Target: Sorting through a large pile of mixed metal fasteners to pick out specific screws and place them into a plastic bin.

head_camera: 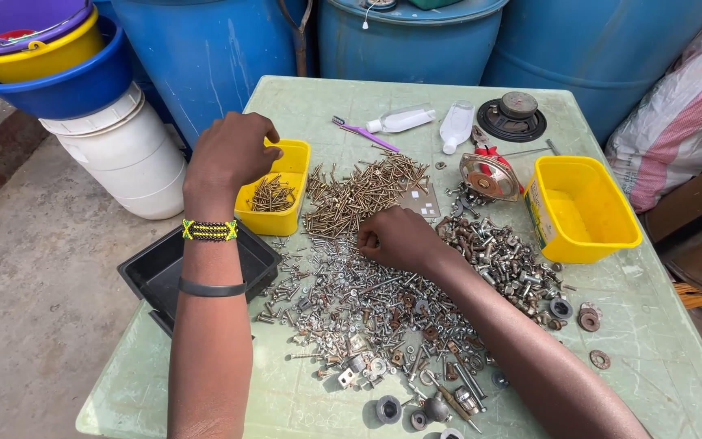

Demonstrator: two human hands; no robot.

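Loose bolts and nuts [383, 313] lie heaped nearest me on the green worktop [660, 358]. My right hand [396, 238] pinches shut among them, contents hidden. My left hand [229, 153] hovers, fingers closed, over the small yellow tub [296, 159] of brass screws [270, 193].

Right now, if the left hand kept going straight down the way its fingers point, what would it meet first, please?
Most likely the small yellow tub holding brass screws: the left hand hangs right over it, fingers curled downward. The gap between them is hard to judge from this view.
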